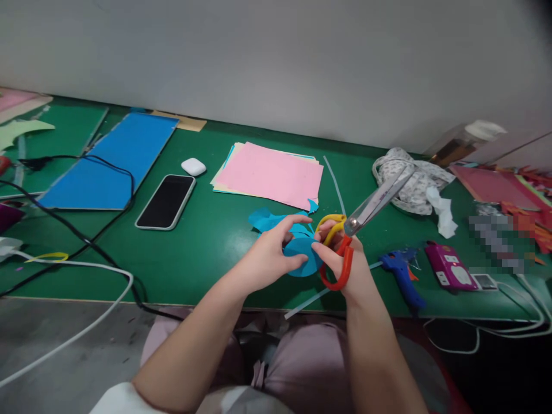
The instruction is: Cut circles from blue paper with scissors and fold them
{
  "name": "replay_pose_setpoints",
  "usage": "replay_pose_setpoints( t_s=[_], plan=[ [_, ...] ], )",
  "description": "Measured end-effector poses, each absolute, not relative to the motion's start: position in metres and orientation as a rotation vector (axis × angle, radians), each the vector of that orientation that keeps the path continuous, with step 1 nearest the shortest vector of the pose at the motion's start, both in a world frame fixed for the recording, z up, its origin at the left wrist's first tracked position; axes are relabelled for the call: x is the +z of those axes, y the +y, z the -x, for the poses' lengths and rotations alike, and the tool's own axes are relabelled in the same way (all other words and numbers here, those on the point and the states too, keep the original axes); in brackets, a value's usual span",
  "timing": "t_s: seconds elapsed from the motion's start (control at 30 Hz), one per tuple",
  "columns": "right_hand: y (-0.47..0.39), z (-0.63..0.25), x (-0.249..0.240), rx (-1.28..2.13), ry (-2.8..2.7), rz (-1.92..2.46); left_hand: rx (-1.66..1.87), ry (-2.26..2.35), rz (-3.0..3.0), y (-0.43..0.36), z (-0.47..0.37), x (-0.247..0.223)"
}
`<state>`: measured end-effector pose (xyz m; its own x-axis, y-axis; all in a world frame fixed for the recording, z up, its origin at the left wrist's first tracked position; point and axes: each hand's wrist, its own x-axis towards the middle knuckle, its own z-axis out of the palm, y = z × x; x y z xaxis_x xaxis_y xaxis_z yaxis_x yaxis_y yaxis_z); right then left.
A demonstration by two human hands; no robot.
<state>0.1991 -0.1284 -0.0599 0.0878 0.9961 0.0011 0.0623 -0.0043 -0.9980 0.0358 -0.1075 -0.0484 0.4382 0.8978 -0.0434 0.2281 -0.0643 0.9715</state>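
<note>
A rounded piece of blue paper [299, 265] is between my two hands, just above the table's front edge. My left hand [271, 253] holds its left side, thumb on top and fingers curved around the far edge. With thumb and fingertips my right hand [345, 261] pinches the right edge of the same piece. Scissors [360, 214] with one yellow and one orange-red handle hang in my right hand too, their blades pointing away to the upper right. Cut blue paper scraps [263, 220] lie right behind my left hand.
Behind my hands lies a stack of coloured paper [271, 172], pink on top. To the left are a phone [166, 202], a white case [194, 167], a blue board [112, 164] and cables. A blue glue gun [403, 279], pink device [451, 265] and crumpled cloth [399, 178] lie right.
</note>
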Motion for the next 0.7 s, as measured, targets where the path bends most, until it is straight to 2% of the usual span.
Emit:
replay_pose_setpoints(
  t_s=[0.13,0.4,0.7],
  plan=[
    [-0.125,-0.199,-0.063,1.117,-1.142,1.284,0.792,1.030,-1.460,-0.103,-0.035,-0.052],
    [-0.123,-0.186,-0.075,1.044,-1.027,1.263,1.209,1.035,-0.985,-0.099,-0.044,-0.061],
    [-0.123,-0.185,-0.072,1.058,-1.039,1.252,1.251,1.008,-0.863,-0.099,-0.046,-0.066]
  ],
)
